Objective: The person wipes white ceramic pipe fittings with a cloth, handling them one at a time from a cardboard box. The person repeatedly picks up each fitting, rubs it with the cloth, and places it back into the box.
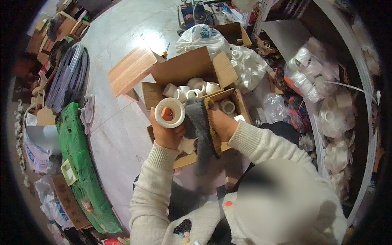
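My left hand (166, 136) is closed around a white plastic pipe fitting (181, 112), its round open end facing up. Fingertips show through the fitting's hole. To the right, my right hand (223, 125) grips a grey cloth (197, 132) with a yellow-brown edge. The cloth hangs down beside the fitting and seems to touch its right side. Just beyond both hands, an open cardboard box (183, 67) holds several white pipe fittings (194, 93). A smaller carton (243, 107) with more fittings is partly hidden by my right hand.
A wooden stool (134, 67) stands left of the box, with a screwdriver (165, 51) near it. White plastic bags (202, 38) lie behind. Coiled grey hose (69, 77) and a long green wrapped bundle (77, 151) line the left. Shelving with bagged fittings (337, 112) fills the right.
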A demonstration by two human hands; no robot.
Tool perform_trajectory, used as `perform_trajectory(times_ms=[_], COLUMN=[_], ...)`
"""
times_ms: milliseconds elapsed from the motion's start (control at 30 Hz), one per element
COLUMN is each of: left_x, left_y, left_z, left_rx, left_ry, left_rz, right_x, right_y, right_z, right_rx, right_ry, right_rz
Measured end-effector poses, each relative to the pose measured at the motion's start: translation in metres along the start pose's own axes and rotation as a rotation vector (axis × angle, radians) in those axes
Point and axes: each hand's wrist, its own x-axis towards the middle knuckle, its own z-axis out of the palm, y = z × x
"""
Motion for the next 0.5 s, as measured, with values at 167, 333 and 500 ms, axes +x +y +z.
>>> perform_trajectory(times_ms=[167,333,500], left_x=[0.002,0.001,0.005], left_y=[0.001,0.003,-0.006], left_z=[-0.011,-0.003,-0.006], left_rx=[-0.167,-0.144,0.097], left_ry=[-0.18,-0.051,0.005], left_rz=[-0.076,-0.116,0.034], right_x=[-0.007,-0.021,-0.009], right_y=[-0.008,-0.017,-0.005], right_z=[-0.009,0.007,-0.003], right_rx=[-0.897,-1.539,-1.721], right_ry=[-0.014,0.025,-0.096], right_rz=[-0.995,-1.432,-1.215])
